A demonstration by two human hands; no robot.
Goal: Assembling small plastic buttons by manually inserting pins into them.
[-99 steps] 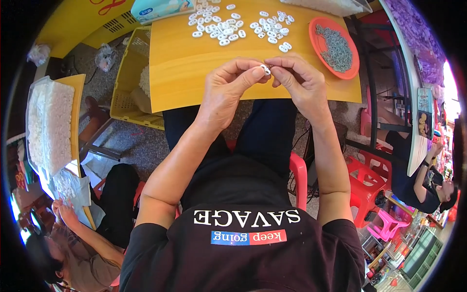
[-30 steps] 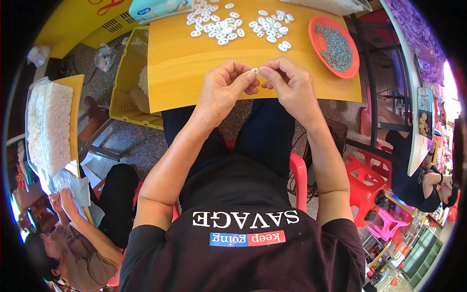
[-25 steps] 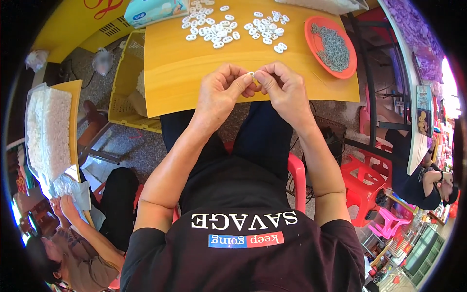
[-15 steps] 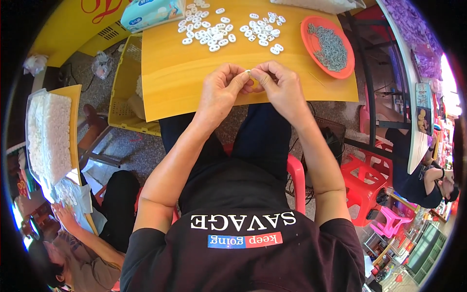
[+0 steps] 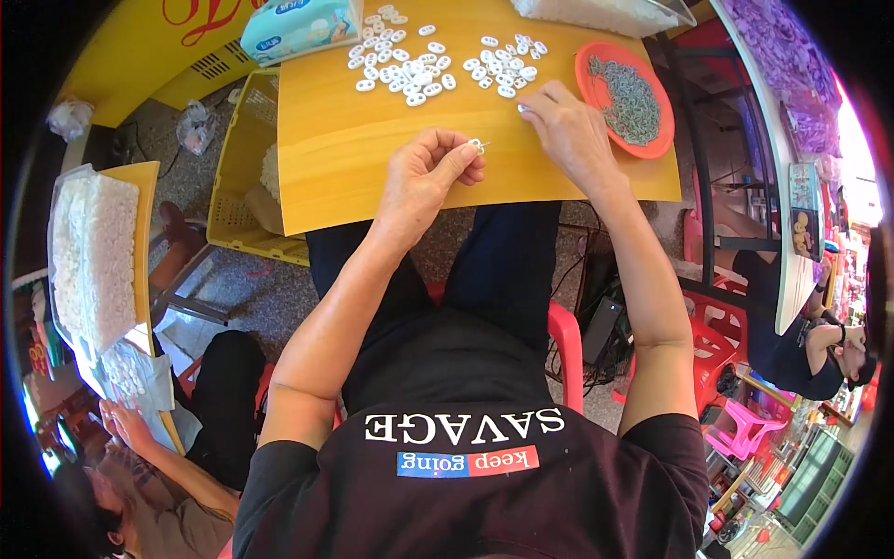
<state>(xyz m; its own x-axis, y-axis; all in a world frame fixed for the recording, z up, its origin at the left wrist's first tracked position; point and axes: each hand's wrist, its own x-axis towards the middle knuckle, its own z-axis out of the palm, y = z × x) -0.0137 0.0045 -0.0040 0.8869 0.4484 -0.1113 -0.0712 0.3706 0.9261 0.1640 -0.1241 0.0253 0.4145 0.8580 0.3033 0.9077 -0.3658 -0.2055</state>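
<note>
Between the thumb and fingers of my left hand (image 5: 433, 168) is a small white oval piece (image 5: 477, 145), with a thin metal pin sticking out to its right. My right hand (image 5: 568, 135) reaches over the table to the right, closed in a pinch. At its fingertips shows a bit of white, apparently another white oval piece (image 5: 523, 108). Beyond both hands lie loose white ovals with two holes, in a left pile (image 5: 414, 74) and a right pile (image 5: 503, 65). A red plate (image 5: 643, 147) of grey metal pins (image 5: 633, 102) stands beside my right hand.
The yellow table (image 5: 372, 168) ends just before my lap. A tissue pack (image 5: 303, 28) and a clear tub (image 5: 605, 14) stand at its far edge. A yellow crate (image 5: 223, 205) is on the floor at left. Another person (image 5: 158, 475) sits at lower left beside a tub of white pieces (image 5: 93, 261).
My hands have come apart: the right has moved away to the right and forward, beside the right pile. My left hand keeps its place, and the pin in its piece now shows.
</note>
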